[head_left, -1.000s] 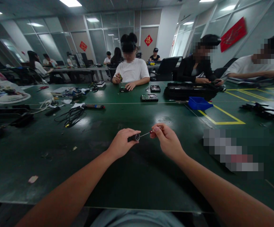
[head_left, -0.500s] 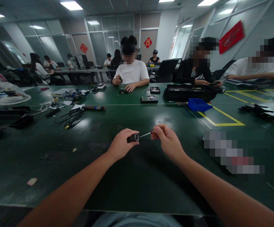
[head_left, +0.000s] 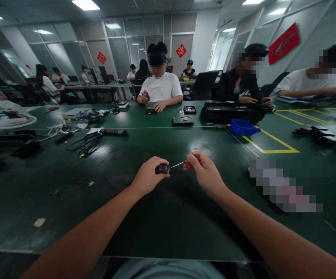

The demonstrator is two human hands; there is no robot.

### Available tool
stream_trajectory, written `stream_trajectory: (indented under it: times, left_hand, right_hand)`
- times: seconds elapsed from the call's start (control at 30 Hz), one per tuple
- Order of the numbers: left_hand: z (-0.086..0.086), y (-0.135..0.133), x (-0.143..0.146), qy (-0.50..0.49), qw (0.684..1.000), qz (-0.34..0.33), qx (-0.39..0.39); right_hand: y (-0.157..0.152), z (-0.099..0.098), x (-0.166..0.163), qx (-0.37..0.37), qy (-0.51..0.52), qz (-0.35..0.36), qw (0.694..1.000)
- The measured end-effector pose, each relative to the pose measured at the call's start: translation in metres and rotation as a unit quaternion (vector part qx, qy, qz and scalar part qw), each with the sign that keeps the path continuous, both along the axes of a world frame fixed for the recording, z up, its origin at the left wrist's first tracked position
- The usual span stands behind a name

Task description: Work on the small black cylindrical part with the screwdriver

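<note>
My left hand (head_left: 149,176) is closed on a small dark cylinder (head_left: 162,168), thumb below and fingers above. The cylinder lies sideways, its ring-shaped metallic end turned to the right. My right hand (head_left: 204,168) pinches the handle of a screwdriver (head_left: 176,165), most of which the fingers cover. Its thin bright shaft slants down and left to the cylinder's end; whether the tip touches or enters it I cannot tell. Both hands are held above the green tabletop (head_left: 168,224).
A corded electric screwdriver (head_left: 114,132) lies ahead to the left with a coiled black cable (head_left: 86,145). Hard drives (head_left: 183,121) and a blue bin (head_left: 243,127) stand farther off. A blurred-out object (head_left: 284,186) lies right of my arm. A person (head_left: 160,87) works opposite.
The cylinder has turned slightly, so less of its end face shows. My right hand has come a little nearer to it. Both hands keep their holds.
</note>
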State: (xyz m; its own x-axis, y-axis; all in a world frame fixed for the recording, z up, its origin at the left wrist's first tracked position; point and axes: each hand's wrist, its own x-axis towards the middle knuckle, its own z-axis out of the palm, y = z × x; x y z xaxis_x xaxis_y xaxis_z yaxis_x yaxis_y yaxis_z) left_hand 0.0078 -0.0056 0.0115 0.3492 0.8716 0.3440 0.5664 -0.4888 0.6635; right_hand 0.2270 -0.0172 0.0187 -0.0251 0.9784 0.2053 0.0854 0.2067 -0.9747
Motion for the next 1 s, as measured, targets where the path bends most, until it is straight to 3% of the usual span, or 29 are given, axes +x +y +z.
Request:
stream_trajectory:
  times: [0.4,0.7,1.0]
  left_hand:
    - [0.0003,0.0004,-0.0023,0.006,0.999,-0.033,-0.021]
    - [-0.0003,0.0006,-0.0027,0.025,0.999,-0.006,-0.021]
    - [-0.0028,0.0014,-0.0021,0.000,1.000,0.004,-0.021]
  right_hand:
    - [-0.0062,0.0060,-0.0023,0.046,-0.084,-0.032,0.995]
    - [-0.0072,0.0087,-0.0018,0.055,-0.075,-0.053,0.994]
    - [-0.0072,0.0080,-0.0024,0.052,-0.080,-0.022,0.995]
